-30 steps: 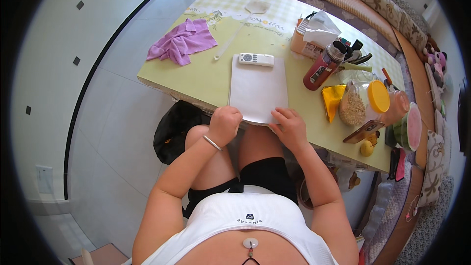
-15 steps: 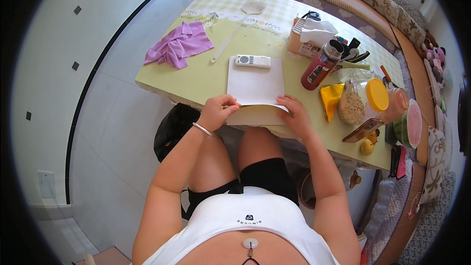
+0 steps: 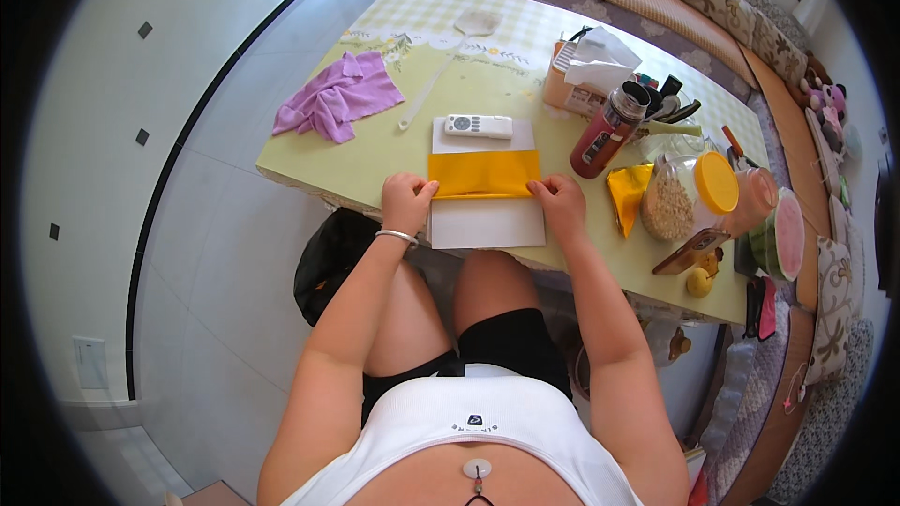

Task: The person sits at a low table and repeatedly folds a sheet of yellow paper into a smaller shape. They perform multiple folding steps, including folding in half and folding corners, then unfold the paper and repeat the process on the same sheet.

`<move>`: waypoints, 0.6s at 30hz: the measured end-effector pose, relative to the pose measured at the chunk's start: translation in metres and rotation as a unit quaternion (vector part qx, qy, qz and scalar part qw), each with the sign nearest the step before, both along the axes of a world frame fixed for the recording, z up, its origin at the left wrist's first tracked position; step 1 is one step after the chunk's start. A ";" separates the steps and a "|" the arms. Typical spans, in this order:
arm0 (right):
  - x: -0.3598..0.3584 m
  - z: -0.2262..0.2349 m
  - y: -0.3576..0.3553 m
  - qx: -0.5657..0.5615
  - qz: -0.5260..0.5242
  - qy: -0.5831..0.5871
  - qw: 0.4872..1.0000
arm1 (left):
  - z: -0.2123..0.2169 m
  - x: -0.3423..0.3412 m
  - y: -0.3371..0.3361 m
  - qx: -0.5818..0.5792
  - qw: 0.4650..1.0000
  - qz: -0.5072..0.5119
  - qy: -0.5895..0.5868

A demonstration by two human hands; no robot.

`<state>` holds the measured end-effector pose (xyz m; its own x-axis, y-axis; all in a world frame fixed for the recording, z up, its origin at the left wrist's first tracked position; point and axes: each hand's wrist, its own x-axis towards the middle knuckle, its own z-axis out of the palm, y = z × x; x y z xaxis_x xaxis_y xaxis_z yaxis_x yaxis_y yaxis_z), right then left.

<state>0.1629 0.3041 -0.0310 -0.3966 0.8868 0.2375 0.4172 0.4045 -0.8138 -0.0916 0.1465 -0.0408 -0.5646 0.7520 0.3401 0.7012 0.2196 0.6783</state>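
A sheet of paper with a shiny gold side and a white side lies at the table's near edge. Its gold band (image 3: 484, 172) runs crosswise, and white paper (image 3: 487, 223) shows above and below it. Whether that white is the same sheet or another beneath, I cannot tell. My left hand (image 3: 407, 202) pinches the band's lower left corner, thumb and fingers closed. At the lower right corner my right hand (image 3: 560, 204) pinches it likewise. A white remote control (image 3: 478, 126) rests across the paper's far end.
A purple cloth (image 3: 342, 96) and a pale fly swatter (image 3: 434, 80) lie left and beyond. To the right stand an open red thermos (image 3: 607, 136), tissue box (image 3: 574, 94), gold folded piece (image 3: 626, 192), yellow-lidded jar (image 3: 668, 206), phone (image 3: 691, 252) and cut watermelon (image 3: 786, 236).
The near part of the paper has been turned over, so a gold band now faces up across it. Both hands have moved slightly apart, to the band's two lower corners.
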 end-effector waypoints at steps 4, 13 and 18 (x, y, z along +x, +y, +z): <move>-0.012 -0.006 0.001 0.036 -0.061 -0.063 0.995 | -0.003 0.005 0.014 0.013 0.995 0.051 0.085; -0.021 -0.002 -0.004 0.085 -0.099 -0.124 0.984 | 0.003 0.011 0.016 -0.023 0.989 0.060 0.130; -0.019 -0.002 -0.003 0.084 -0.091 -0.131 0.984 | 0.009 0.012 0.018 -0.003 0.985 0.047 0.169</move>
